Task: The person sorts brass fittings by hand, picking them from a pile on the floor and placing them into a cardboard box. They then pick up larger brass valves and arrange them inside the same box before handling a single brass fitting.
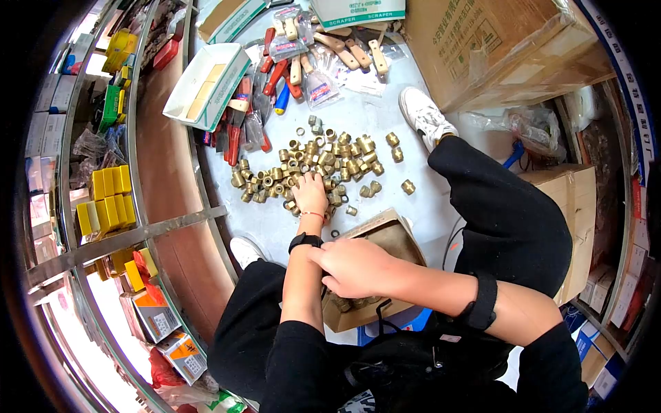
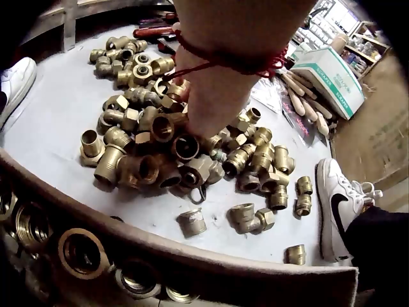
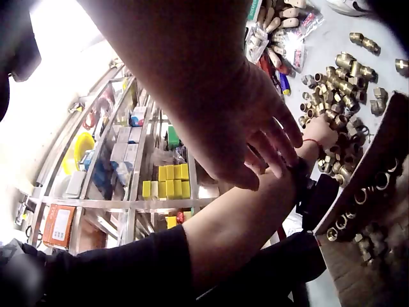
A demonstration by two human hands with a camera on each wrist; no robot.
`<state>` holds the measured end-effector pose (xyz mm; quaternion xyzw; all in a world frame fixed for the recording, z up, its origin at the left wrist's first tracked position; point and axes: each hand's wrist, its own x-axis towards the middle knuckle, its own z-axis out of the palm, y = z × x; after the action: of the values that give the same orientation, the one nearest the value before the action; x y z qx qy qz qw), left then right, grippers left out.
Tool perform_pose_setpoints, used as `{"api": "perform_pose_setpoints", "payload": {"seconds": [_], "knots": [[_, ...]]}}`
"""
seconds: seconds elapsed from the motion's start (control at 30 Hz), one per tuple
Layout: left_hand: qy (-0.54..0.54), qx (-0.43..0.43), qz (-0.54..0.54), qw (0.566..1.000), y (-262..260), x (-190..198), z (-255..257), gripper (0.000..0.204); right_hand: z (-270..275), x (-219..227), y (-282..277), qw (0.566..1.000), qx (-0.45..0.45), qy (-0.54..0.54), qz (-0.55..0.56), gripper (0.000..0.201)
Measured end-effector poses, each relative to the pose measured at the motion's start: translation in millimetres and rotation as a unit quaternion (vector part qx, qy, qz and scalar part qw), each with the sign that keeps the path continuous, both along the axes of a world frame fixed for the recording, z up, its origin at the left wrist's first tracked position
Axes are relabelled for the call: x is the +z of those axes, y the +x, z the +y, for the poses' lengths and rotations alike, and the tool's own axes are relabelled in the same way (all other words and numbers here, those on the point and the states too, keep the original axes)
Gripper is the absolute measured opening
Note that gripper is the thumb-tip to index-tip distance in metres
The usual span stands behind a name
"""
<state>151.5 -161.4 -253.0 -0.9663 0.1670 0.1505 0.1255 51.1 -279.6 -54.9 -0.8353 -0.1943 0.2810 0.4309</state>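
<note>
A heap of brass pipe fittings point(image 1: 323, 155) lies on the pale floor between the person's feet. The left hand point(image 1: 310, 195) reaches down into the near side of this heap, its fingers among the fittings; the fingertips are hidden. In the left wrist view, threaded fittings point(image 2: 192, 169) crowd around that hand. Across the left forearm, by the black wrist strap point(image 1: 304, 241), lies the right hand point(image 1: 358, 267), its fingers loosely bent at the arm. The right wrist view shows those fingers point(image 3: 281, 144) apart from one another over the forearm.
An open carton point(image 1: 407, 237) holding more fittings stands between the legs. Beyond the heap lie scrapers point(image 1: 275, 76) with red or wooden handles, beside white-green boxes point(image 1: 237, 65). A large cardboard box point(image 1: 496, 51) stands far right, metal shelving point(image 1: 131, 230) on the left.
</note>
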Motion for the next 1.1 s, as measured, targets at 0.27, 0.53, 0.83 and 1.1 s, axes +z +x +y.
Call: {"api": "perform_pose_setpoints", "payload": {"seconds": [0.27, 0.53, 0.83, 1.1], "knots": [[0.042, -0.023, -0.028, 0.998, 10.6, -7.2, -12.5, 0.018, -24.7, -6.2, -15.8, 0.989, 0.066, -0.133, -0.025, 0.025], [0.056, -0.113, -0.082, 0.989, 16.1, -24.5, -9.2, 0.015, -33.5, -4.6, -19.2, 0.966, 0.121, -0.22, -0.062, 0.025], [0.045, -0.142, -0.061, 0.987, 20.1, -16.3, 5.9, 0.016, -39.9, -3.5, -12.6, 0.96, 0.112, -0.248, -0.072, 0.021], [0.063, -0.117, -0.075, 0.988, 15.4, -17.7, 1.2, 0.012, -38.0, -3.6, -11.2, 0.949, 0.125, -0.284, -0.063, 0.019]]}}
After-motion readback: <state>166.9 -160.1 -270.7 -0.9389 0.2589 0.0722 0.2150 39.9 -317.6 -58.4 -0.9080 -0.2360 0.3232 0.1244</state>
